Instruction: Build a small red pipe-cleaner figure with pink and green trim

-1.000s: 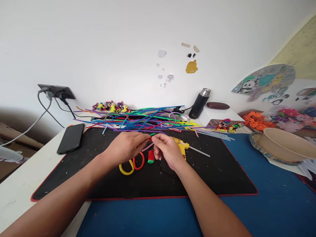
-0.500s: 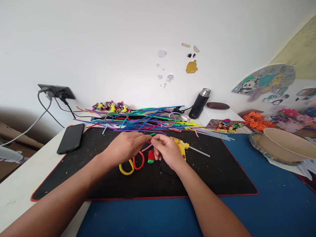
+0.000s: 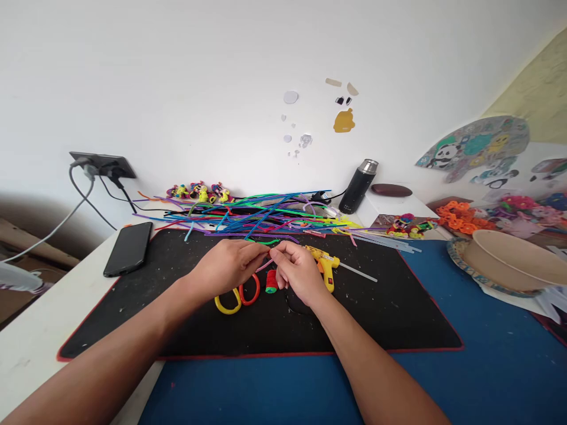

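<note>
My left hand (image 3: 228, 260) and my right hand (image 3: 296, 268) meet over the black mat, fingertips pinched together. Between them is a thin pipe cleaner, mostly hidden by the fingers. A pink pipe cleaner piece (image 3: 264, 265) shows just under the fingertips, and a green pipe cleaner (image 3: 268, 242) shows behind them. Below the left hand lie scissors (image 3: 250, 301) with one red and one yellow handle loop, their blades out of sight. A small red coil with a green end (image 3: 271, 282) stands between the hands. The yellow glue gun (image 3: 328, 268) lies by my right hand, partly covered.
Many coloured pipe cleaners (image 3: 261, 215) are heaped along the wall. A black phone (image 3: 128, 249) lies left, a black flask (image 3: 358, 188) stands behind, and a beige bowl (image 3: 518, 254) sits right. Small colourful figures (image 3: 201, 192) stand behind the heap. The mat (image 3: 376, 319) has a red edge.
The left fingers have shifted slightly, so more of the green pipe cleaner shows behind them. The hands stay together in nearly the same place.
</note>
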Demonstrator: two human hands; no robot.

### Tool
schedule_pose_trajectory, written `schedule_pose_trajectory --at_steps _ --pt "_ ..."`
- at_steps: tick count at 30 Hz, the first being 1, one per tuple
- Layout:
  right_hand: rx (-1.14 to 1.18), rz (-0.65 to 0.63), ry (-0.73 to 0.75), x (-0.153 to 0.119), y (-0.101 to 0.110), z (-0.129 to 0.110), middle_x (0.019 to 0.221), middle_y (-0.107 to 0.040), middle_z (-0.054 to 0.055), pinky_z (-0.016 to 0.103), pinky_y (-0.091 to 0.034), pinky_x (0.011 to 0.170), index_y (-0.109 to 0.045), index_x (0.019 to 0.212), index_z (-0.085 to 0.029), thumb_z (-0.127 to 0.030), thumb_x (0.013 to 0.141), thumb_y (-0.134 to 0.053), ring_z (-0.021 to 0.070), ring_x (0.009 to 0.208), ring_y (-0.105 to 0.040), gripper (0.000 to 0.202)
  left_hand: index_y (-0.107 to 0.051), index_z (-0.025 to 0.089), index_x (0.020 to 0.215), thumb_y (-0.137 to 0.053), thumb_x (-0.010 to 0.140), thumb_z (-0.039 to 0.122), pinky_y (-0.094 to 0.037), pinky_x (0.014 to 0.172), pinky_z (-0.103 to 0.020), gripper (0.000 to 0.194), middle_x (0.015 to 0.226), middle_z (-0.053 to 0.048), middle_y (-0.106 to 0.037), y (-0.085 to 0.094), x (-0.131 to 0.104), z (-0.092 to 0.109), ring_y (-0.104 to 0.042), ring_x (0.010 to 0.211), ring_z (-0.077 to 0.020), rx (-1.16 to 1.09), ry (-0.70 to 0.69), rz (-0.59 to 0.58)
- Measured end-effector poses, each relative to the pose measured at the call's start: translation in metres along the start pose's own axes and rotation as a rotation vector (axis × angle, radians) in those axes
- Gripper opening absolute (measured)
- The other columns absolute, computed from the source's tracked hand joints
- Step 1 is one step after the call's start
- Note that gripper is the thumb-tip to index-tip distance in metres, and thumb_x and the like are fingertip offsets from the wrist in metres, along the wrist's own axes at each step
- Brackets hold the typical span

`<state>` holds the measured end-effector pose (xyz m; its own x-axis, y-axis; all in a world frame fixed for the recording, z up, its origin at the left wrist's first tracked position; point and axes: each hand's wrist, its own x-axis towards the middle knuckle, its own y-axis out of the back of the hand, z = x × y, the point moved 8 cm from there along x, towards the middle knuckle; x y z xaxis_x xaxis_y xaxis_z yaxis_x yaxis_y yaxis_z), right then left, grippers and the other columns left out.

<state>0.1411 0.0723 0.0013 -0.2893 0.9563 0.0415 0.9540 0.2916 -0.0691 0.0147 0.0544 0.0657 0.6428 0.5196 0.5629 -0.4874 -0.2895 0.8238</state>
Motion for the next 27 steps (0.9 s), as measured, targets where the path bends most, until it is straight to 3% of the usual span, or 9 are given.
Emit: schedule_pose_trajectory --at_steps 12,27 --pt "0.000 0.036 0.013 -0.001 -0.003 0.007 0.040 -0.042 -0.011 0.022 -0.026 0.039 -0.057 0.081 -0.023 -0.056 0.094 -0.066 0.0091 0.033 -0.038 0.036 -0.074 0.017 0.097 -0.050 0.106 0.023 -0.046 0.054 -0.023 0.026 0.074 -0.002 -0.078 -0.003 -0.004 -0.001 -0.070 0.058 -0.0143 -0.009 0.035 0.069" --pt "-0.023 0.102 0.028 0.001 -0.002 0.018 0.041 -0.043 -0.011 0.021 -0.027 0.038 -0.054 0.079 -0.022 -0.043 0.097 -0.060 0.0081 0.032 -0.039 0.029 -0.079 0.019 0.095 -0.058 0.098 0.024 -0.040 0.057 -0.021 0.022 0.073 -0.001 -0.078 -0.024 -0.010 -0.016 -0.066 0.058 -0.0123 -0.143 0.342 -0.004"
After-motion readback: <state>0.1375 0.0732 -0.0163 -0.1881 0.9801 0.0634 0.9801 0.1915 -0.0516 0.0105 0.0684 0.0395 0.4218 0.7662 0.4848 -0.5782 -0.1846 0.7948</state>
